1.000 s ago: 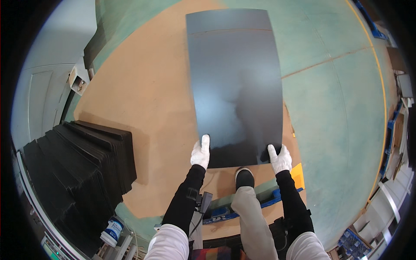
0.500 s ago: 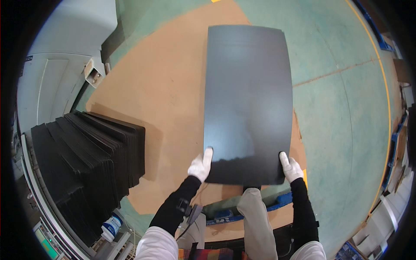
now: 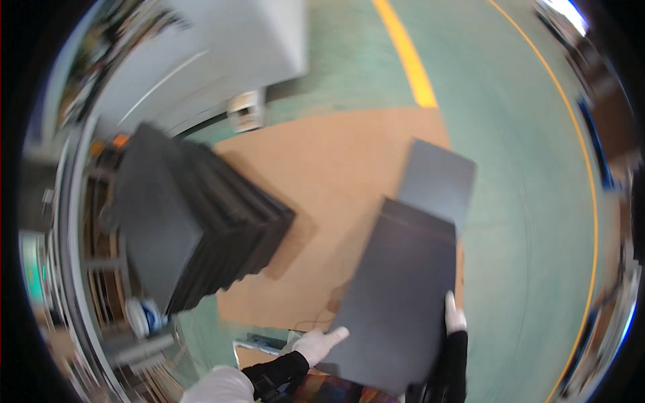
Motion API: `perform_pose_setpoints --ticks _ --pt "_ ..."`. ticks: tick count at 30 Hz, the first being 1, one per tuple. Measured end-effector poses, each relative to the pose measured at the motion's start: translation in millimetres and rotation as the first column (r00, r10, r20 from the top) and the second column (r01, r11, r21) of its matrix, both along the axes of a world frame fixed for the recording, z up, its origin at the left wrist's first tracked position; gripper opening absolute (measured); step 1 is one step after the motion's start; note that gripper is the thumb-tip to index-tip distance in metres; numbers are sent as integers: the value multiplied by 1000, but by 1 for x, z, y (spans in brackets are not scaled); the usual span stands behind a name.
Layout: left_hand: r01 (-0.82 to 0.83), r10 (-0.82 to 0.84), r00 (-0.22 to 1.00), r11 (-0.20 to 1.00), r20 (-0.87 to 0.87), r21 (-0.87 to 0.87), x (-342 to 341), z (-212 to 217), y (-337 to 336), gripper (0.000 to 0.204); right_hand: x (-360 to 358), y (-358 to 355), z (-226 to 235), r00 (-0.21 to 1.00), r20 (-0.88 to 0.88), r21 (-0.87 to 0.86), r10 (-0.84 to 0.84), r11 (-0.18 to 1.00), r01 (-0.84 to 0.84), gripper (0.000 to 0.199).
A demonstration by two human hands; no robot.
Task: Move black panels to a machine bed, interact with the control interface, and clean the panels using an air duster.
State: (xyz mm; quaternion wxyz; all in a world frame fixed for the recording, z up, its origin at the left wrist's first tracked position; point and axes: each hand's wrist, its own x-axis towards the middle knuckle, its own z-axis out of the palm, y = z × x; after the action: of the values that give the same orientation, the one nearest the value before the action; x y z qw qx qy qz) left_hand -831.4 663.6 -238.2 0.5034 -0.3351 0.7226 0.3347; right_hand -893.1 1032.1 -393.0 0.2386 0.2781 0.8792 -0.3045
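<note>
A dark grey rectangular panel (image 3: 396,302) slants across the space in front of me, its near end close to my body. My left hand (image 3: 317,344), in a white glove, grips its left edge near the lower corner, thumb on top and fingers hidden beneath. On the right edge my white-gloved right hand (image 3: 455,316) is closed, its fingers mostly behind the panel. Beyond the far end, a second grey panel (image 3: 438,174) lies on the brown sheet (image 3: 302,154) covering the floor, partly hidden by the held one.
Several dark panels stand on edge in a stack (image 3: 201,208) at left. Behind it are a pale grey cabinet (image 3: 222,54) and a small white box (image 3: 246,111). A white-and-blue tub (image 3: 143,317) sits below the stack. Yellow lines (image 3: 410,54) mark the green floor.
The held panel has come nearer my body and tilted, and a second panel now shows beyond it. My view has turned, so the stack appears higher and further right. Both hands still grip.
</note>
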Motion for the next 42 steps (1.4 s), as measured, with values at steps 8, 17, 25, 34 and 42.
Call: perform_pose_setpoints --ticks 8,17,25,34,42 --pt "74 -113 986 954 121 290 89 80 -79 106 101 -31 101 931 366 233 0 968 -92 90" --pt "-26 118 969 924 -219 382 126 159 -160 97 61 -153 303 980 176 147 -95 987 70 86" --pt "-387 471 744 882 -474 269 139 195 -247 95 -86 -286 342 527 -258 531 810 574 -623 45" --pt "-831 752 362 528 -550 175 140 187 -318 88 -166 -597 348 487 -320 164 813 553 -817 91" --pt "-905 761 368 424 -535 -19 101 172 -346 89 -231 -692 263 38 -307 346 951 149 -926 59"
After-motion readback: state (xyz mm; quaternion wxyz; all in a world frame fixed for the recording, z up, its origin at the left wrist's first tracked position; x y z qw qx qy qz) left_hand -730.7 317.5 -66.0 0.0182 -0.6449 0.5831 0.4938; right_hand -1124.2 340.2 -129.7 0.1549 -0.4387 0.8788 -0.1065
